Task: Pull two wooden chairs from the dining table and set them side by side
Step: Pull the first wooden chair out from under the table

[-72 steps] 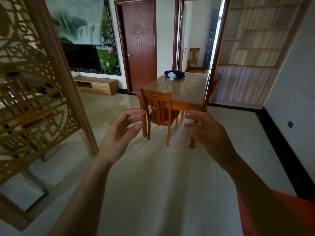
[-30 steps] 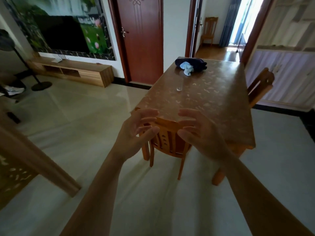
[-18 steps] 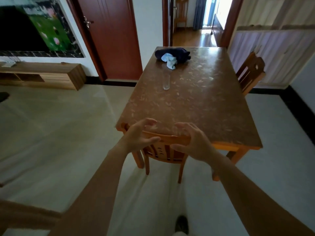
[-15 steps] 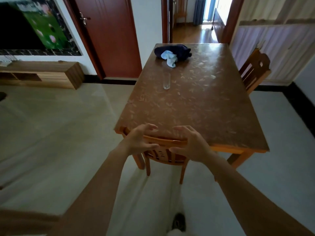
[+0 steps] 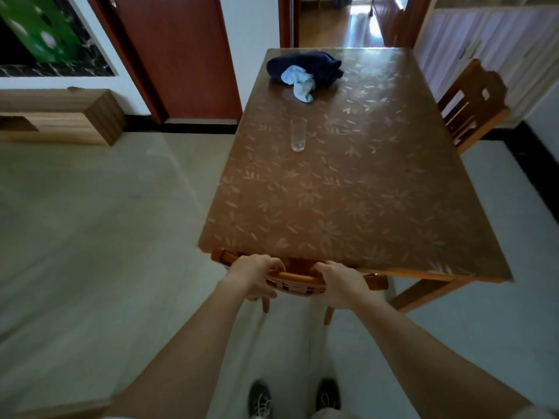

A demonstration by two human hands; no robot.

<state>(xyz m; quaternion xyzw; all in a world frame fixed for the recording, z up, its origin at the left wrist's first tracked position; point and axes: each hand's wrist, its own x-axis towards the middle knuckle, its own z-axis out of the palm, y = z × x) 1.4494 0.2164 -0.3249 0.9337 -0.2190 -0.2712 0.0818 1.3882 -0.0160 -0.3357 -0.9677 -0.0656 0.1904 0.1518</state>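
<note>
A wooden chair (image 5: 298, 281) is tucked under the near end of the dining table (image 5: 357, 189); only its curved top rail and two rear legs show. My left hand (image 5: 257, 275) is closed over the left part of that rail. My right hand (image 5: 340, 282) is closed over the right part. A second wooden chair (image 5: 472, 104) stands pushed in at the table's right side, its back facing outward.
On the table stand a clear drinking glass (image 5: 298, 134) and a dark blue and pale blue cloth bundle (image 5: 304, 71). A low wooden cabinet (image 5: 60, 116) sits at left by the wall. Pale floor (image 5: 99, 225) spreads to the left; my shoes (image 5: 293, 397) are below.
I have walked up to the table's near end. Both hands, open and hovering before, have come down and closed on the chair's top rail.
</note>
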